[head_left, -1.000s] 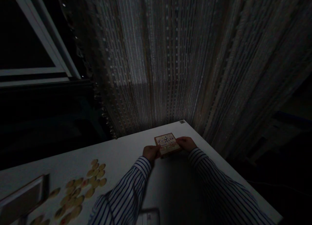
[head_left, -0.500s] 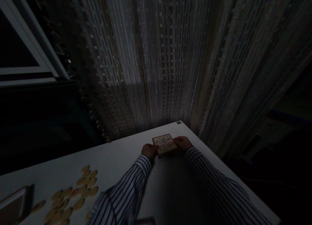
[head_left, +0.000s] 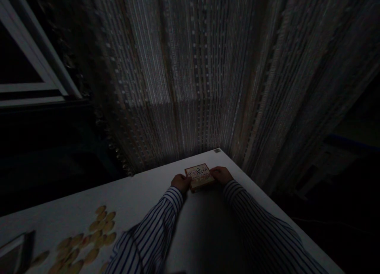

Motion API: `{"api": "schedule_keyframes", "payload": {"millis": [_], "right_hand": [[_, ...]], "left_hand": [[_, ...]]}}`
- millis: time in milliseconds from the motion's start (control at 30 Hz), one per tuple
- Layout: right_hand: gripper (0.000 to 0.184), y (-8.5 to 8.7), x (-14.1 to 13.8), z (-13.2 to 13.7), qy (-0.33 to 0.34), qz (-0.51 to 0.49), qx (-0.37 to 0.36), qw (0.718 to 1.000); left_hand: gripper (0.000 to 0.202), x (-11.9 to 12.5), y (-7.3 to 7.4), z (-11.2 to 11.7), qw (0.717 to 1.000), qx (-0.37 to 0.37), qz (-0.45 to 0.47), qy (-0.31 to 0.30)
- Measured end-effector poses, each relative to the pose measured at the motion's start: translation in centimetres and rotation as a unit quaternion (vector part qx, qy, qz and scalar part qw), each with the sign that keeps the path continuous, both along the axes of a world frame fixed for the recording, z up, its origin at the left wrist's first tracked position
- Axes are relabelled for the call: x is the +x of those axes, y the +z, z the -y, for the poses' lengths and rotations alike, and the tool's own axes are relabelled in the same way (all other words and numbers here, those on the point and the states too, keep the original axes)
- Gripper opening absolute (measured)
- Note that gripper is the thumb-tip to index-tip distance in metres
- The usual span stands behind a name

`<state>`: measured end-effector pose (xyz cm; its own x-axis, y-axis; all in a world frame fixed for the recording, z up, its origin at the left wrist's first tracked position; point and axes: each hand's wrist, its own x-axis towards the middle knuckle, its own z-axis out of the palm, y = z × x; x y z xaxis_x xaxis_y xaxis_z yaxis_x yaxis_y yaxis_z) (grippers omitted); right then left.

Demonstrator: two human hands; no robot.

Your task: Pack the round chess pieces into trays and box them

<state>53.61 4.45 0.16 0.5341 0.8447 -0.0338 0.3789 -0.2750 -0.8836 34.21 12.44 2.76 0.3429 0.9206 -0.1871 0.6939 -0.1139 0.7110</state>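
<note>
A small flat rectangular box with a reddish-brown edge lies between my two hands near the far corner of the white table. Its pale top carries dark and pinkish printed marks, too dim to read. My left hand pinches the box's left side, thumb over the top edge. On the opposite side, my right hand grips the right edge between thumb and fingers. Whether the box rests on the tabletop or is held slightly above it, I cannot tell.
Several round yellowish discs lie scattered on the table at the lower left, beside a dark-edged framed object. A small square label marks the far corner. A string curtain hangs behind the table.
The view has shifted slightly, so the discs and framed object appear farther left. Both hands keep their hold on the box, which has hardly moved.
</note>
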Motion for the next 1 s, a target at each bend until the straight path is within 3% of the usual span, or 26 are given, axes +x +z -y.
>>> {"api": "schedule_keyframes", "payload": {"millis": [167,333,533,800,1000], "right_hand": [[0.024,-0.2,0.0,0.0,0.002,0.004,-0.001,1.000],[0.024,0.1,-0.1,0.0,0.004,0.027,-0.008,1.000],[0.021,1.3,-1.0,0.5,0.006,0.090,-0.025,0.996],[0.027,2.7,-2.6,1.8,-0.004,0.227,-0.056,0.972],[0.040,2.0,-3.9,2.1,0.047,0.332,-0.031,0.942]], "left_hand": [[0.028,-0.1,0.8,0.3,0.999,0.015,-0.036,-0.033],[0.033,-0.1,0.8,0.3,0.996,0.038,-0.063,-0.040],[0.061,-0.3,0.6,0.8,0.995,0.067,-0.045,-0.053],[0.043,-0.3,0.3,0.8,0.989,0.094,-0.015,-0.116],[0.042,-0.3,0.4,0.9,0.986,0.103,-0.028,-0.128]]}}
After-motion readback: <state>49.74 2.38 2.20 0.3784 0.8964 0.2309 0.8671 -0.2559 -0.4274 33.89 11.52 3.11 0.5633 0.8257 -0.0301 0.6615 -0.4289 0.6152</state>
